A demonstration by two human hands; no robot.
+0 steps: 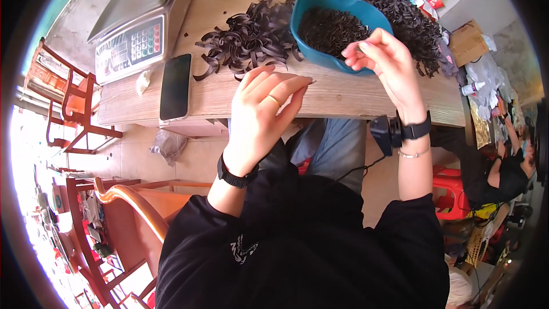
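Over the table's front edge, my left hand point(260, 109) has thumb and index finger pinched together. A tiny dark bit shows at their tips, too small to name. Behind it lies a loose heap of dark, curled flat strips point(251, 34). My right hand point(392, 63) is raised at the near right rim of a teal plastic basin point(327, 60), fingers curled in to the thumb. What it holds, if anything, cannot be made out. Short black cut pieces point(331, 28) fill the bottom of the basin. Right of the basin spreads another heap of dark pieces point(403, 20).
On the wooden table point(337, 98), a weighing scale point(137, 40), a phone point(175, 87) and a crumpled white tissue point(143, 82) are at left. A cardboard box point(469, 43) stands beyond the right end. Another person point(509, 177) is at far right, near a red stool point(450, 194).
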